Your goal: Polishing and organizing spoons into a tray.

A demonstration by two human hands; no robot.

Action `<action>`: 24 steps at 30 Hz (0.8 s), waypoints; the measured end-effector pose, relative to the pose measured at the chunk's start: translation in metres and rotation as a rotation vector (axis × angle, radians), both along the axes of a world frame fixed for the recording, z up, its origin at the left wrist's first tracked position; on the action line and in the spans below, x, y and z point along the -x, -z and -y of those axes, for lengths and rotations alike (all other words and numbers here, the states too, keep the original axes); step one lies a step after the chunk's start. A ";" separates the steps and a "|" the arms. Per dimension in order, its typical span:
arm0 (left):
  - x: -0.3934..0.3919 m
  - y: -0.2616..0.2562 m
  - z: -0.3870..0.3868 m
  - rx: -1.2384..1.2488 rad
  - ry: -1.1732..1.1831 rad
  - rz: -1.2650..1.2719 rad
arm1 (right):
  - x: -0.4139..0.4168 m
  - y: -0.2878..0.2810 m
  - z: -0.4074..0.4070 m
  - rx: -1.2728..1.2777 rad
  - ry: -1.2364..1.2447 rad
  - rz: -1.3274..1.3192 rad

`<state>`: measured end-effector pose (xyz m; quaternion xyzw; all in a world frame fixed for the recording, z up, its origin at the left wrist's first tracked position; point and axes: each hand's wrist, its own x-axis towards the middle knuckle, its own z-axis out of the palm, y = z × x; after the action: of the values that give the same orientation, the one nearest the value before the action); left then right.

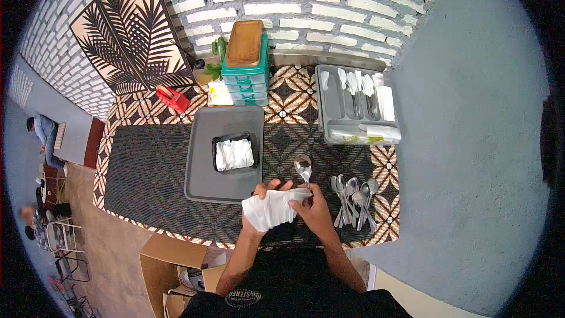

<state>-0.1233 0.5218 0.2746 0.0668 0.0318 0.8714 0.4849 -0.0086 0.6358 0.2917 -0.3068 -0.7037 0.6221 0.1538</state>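
My left hand holds white paper napkins that lie spread over its palm and fingers. With its fingers and thumb, my right hand grips a metal spoon near the handle, bowl pointing away from me, and touches the napkins' right edge. Several loose spoons lie in a pile right of my right hand. Beyond my left hand, a black container of folded white napkins stands on a grey tray. The spoon handle's lower end is hidden by my hand and the napkins.
A grey cutlery organizer with napkin-wrapped utensils stands at the back right. Teal-lidded drawers carry a wooden tray. A red tape dispenser sits at the back left. An open cardboard box is below the table's front edge. People are far left.
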 end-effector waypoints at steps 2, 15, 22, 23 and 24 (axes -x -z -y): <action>-0.005 0.006 0.006 0.052 -0.024 0.190 | 0.000 0.000 -0.001 0.001 0.031 0.022; -0.014 0.019 -0.001 0.217 0.116 0.427 | -0.005 0.011 -0.020 -0.531 0.196 -0.006; -0.014 0.035 -0.004 0.051 -0.093 0.663 | -0.018 -0.033 0.019 0.239 0.014 -0.063; -0.015 0.035 -0.006 0.053 -0.087 0.664 | -0.019 -0.032 0.023 0.238 0.019 -0.062; -0.017 0.033 -0.007 0.057 -0.081 0.626 | -0.019 -0.030 0.027 0.225 -0.028 0.014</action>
<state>-0.1063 0.5291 0.2414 -0.2195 -0.0919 0.8670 0.4378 0.0106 0.6089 0.3218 -0.3164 -0.6346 0.6973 0.1048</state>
